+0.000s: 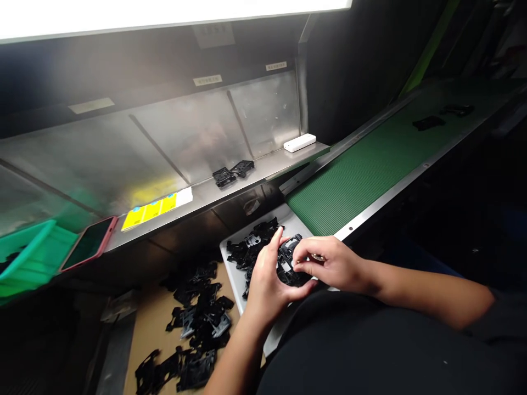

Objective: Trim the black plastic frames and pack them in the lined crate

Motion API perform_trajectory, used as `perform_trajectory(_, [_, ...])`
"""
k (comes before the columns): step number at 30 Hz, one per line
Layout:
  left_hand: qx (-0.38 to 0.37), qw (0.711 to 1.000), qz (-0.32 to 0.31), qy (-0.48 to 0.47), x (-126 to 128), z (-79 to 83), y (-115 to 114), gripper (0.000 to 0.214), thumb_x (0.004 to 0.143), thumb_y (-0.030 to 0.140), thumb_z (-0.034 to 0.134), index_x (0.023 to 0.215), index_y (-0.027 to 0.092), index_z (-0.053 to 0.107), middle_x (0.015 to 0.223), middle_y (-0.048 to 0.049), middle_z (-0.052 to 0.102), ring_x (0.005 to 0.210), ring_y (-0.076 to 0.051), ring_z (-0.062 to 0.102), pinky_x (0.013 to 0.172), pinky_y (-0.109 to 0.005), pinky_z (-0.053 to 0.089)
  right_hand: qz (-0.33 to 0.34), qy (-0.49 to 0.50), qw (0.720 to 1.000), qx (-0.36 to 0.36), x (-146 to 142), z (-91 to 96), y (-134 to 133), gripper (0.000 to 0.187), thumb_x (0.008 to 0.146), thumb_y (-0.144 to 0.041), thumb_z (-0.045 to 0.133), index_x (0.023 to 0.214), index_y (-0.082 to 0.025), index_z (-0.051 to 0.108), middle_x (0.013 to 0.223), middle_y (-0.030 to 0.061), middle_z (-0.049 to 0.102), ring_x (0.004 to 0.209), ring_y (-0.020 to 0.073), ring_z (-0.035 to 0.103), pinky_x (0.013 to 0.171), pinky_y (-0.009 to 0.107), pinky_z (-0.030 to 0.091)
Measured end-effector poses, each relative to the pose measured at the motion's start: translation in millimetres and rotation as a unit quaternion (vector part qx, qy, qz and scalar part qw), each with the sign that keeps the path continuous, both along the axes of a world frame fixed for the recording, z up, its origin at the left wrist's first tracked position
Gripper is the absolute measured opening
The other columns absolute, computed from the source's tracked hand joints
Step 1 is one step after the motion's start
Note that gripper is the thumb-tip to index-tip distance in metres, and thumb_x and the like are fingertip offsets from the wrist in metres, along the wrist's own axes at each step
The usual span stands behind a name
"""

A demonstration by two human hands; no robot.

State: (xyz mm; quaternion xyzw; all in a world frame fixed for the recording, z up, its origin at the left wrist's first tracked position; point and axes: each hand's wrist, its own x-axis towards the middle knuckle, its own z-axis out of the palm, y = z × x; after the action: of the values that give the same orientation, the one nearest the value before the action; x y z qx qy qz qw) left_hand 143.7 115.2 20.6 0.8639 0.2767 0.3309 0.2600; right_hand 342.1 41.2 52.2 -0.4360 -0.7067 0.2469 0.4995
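Observation:
My left hand (267,280) and my right hand (329,262) meet over a grey tray (234,274), fingers curled around a black plastic part (288,263) held between them. The right thumb and forefinger pinch its upper edge. A heap of similar black parts (251,247) lies on the tray just behind my hands. More black parts (201,323) are spread on a brown cardboard sheet (152,323) below left.
A green conveyor belt (370,164) runs up to the right with two black parts (428,123) far along it. On the metal shelf (206,192) lie two black parts (233,173), a white box (300,142), yellow labels (152,211) and a red-cased phone (88,244). A green bin (28,252) stands at left.

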Motion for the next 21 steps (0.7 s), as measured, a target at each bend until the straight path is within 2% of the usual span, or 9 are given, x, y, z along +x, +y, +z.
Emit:
perform_trajectory(3, [-0.003,1.0,0.014,0.015,-11.4,-19.9,0.0,0.118,0.074,0.051,0.093,0.169,0.037,0.026,0.152,-0.0115,0.063,0.139,-0.036,0.062,0.118,-0.058,0.051,0.026,0.02,0.999,-0.029,-7.6,-18.0,9.8,0.008,0.097,-0.024,0.073,0.091,-0.02,0.074,0.086,0.0031,0.074,0.072,0.0147,0.062,0.068,0.029,0.051])
perform_trajectory(6, [-0.013,0.998,0.053,0.034,-29.5,-42.9,6.2,0.1,0.08,0.049,0.088,0.165,0.037,0.037,0.157,-0.012,0.059,0.146,-0.037,0.057,0.122,-0.06,0.047,0.031,0.046,0.998,-0.033,-9.8,-30.1,18.9,0.011,0.098,-0.029,0.074,0.091,-0.02,0.075,0.088,0.0041,0.075,0.071,0.0148,0.063,0.064,0.029,0.051])
perform_trajectory(8, [-0.027,0.994,0.095,0.042,-47.3,-61.4,19.6,0.088,0.083,0.049,0.085,0.16,0.036,0.045,0.158,-0.0121,0.058,0.147,-0.038,0.055,0.124,-0.061,0.045,0.012,0.068,0.997,-0.039,-6.5,-34.4,22.1,0.014,0.099,-0.033,0.074,0.093,-0.02,0.075,0.09,0.0057,0.076,0.074,0.0161,0.064,0.064,0.03,0.051])
perform_trajectory(11, [-0.047,0.978,0.194,0.052,-82.3,-96.4,56.6,0.081,0.078,0.056,0.085,0.15,0.032,0.057,0.152,-0.0136,0.061,0.145,-0.041,0.056,0.126,-0.063,0.042,-0.028,0.095,0.992,-0.072,4.5,-41.2,20.8,0.018,0.099,-0.036,0.074,0.093,-0.02,0.074,0.091,0.0071,0.075,0.079,0.0185,0.065,0.067,0.032,0.051])
perform_trajectory(13, [-0.062,0.955,0.283,0.058,-108.8,-122.0,87.6,0.083,0.073,0.067,0.082,0.143,0.027,0.06,0.142,-0.0163,0.064,0.141,-0.044,0.058,0.124,-0.064,0.043,-0.05,0.105,0.988,-0.105,13.9,-48.2,16.5,0.019,0.099,-0.037,0.074,0.092,-0.02,0.074,0.09,0.0065,0.074,0.079,0.0183,0.065,0.068,0.032,0.051])
perform_trajectory(16, [-0.08,0.902,0.419,0.072,-145.0,-152.7,129.1,0.087,0.077,0.076,0.067,0.144,0.023,0.055,0.142,-0.0192,0.06,0.144,-0.047,0.054,0.124,-0.065,0.043,-0.073,0.11,0.98,-0.149,29.0,-60.2,7.5,0.018,0.098,-0.036,0.076,0.091,-0.02,0.075,0.09,0.0049,0.074,0.073,0.0157,0.061,0.065,0.03,0.048])
perform_trajectory(18, [-0.087,0.863,0.489,0.09,-161.2,-163.2,147.1,0.091,0.078,0.078,0.061,0.148,0.021,0.049,0.147,-0.0223,0.055,0.148,-0.051,0.049,0.121,-0.069,0.043,-0.093,0.112,0.975,-0.166,39.4,-66.4,1.9,0.017,0.097,-0.036,0.077,0.09,-0.02,0.076,0.091,0.0045,0.074,0.071,0.0144,0.058,0.064,0.029,0.045])
perform_trajectory(19, [-0.089,0.847,0.514,0.101,-165.8,-165.4,153.1,0.094,0.077,0.08,0.059,0.151,0.023,0.044,0.151,-0.023,0.052,0.149,-0.055,0.046,0.118,-0.075,0.044,-0.106,0.114,0.973,-0.172,44.7,-68.6,-0.6,0.016,0.097,-0.035,0.077,0.09,-0.02,0.076,0.092,0.0044,0.074,0.07,0.0139,0.057,0.064,0.029,0.044])
perform_trajectory(21, [-0.085,0.832,0.532,0.13,-166.7,-165.1,161.5,0.102,0.072,0.086,0.057,0.156,0.037,0.027,0.162,-0.0191,0.043,0.151,-0.065,0.037,0.101,-0.092,0.043,-0.135,0.118,0.967,-0.179,55.7,-71.2,-4.5,0.016,0.095,-0.035,0.078,0.09,-0.02,0.076,0.09,0.0042,0.073,0.067,0.0131,0.054,0.062,0.028,0.043])
